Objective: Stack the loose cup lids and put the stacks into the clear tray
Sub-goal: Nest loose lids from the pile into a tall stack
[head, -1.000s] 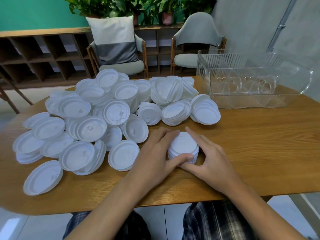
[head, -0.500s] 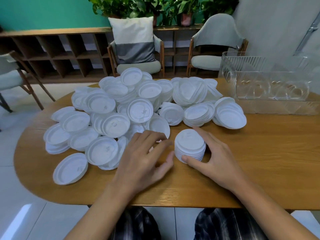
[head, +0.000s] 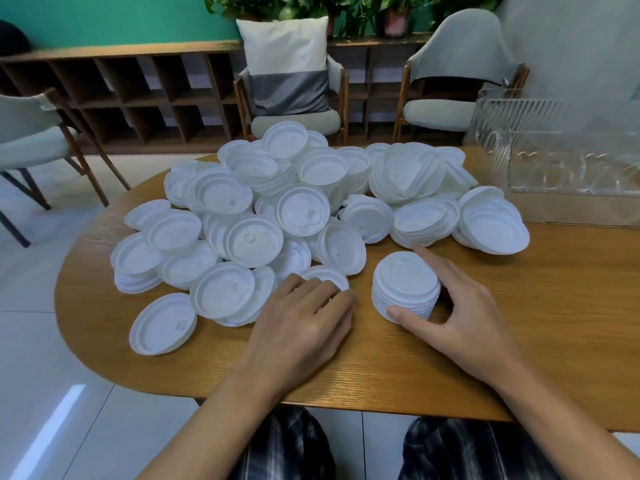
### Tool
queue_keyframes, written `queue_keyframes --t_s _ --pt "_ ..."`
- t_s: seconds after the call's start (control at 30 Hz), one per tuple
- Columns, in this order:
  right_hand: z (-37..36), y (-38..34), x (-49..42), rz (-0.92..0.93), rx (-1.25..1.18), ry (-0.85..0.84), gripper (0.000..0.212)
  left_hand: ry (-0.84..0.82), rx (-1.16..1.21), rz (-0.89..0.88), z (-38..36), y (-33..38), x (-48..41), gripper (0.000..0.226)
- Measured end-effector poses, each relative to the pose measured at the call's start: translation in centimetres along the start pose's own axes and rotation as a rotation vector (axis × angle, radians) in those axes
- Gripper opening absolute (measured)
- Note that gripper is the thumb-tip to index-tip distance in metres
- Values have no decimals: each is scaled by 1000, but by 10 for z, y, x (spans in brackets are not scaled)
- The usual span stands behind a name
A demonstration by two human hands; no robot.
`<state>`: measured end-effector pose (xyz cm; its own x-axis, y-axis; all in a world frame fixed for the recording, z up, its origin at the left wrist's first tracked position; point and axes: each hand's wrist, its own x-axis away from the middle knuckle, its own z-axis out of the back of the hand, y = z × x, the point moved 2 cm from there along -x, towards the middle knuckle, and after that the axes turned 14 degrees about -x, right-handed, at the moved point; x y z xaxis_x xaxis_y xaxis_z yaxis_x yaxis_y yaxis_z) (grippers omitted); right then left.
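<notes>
A big heap of loose white cup lids point(head: 298, 209) covers the left and middle of the wooden table point(head: 519, 323). In front of it stands a neat stack of lids point(head: 405, 285). My right hand point(head: 464, 317) holds that stack, thumb on its near side and forefinger on its far side. My left hand point(head: 304, 323) lies flat with its fingers on a single lid point(head: 329, 277) at the heap's near edge. The clear tray point(head: 561, 168) stands at the table's far right, partly cut off by the frame.
Two chairs point(head: 294, 81) stand behind the table in front of a low wooden shelf point(head: 121, 95); a third chair point(head: 31, 133) is at the far left. One lid point(head: 162, 323) lies alone near the table's left edge.
My left hand has let go of the stack and moved left onto a lid at the heap's edge. The right hand stays on the stack. The view has swung left.
</notes>
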<state>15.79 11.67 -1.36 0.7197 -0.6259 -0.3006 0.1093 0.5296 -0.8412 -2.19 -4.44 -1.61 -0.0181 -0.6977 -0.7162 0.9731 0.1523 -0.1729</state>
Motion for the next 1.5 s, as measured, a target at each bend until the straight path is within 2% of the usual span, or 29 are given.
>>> queue_keyframes --t_s 0.23,0.43,0.6,0.83,1.03,1.2,1.3,1.5 --pt "5 1 6 -1 6 88 84 -47 273 179 -4 15 -13 16" --pt "7 1 8 16 -2 134 80 -186 442 387 -9 29 -30 32" --pt "8 3 8 -1 -3 155 80 -189 632 634 -10 27 -49 35" --pt "8 6 7 -23 -4 114 90 -118 764 800 -13 13 -64 29" --pt "8 4 6 -12 -23 115 88 -12 833 794 -11 14 -72 21" --pt "9 3 5 -12 -55 124 95 -121 939 773 -26 14 -80 29" --pt "8 3 6 -22 -105 122 103 -150 897 741 -33 17 -78 38" --pt "6 0 6 16 -138 64 105 -186 777 567 -36 20 -77 20"
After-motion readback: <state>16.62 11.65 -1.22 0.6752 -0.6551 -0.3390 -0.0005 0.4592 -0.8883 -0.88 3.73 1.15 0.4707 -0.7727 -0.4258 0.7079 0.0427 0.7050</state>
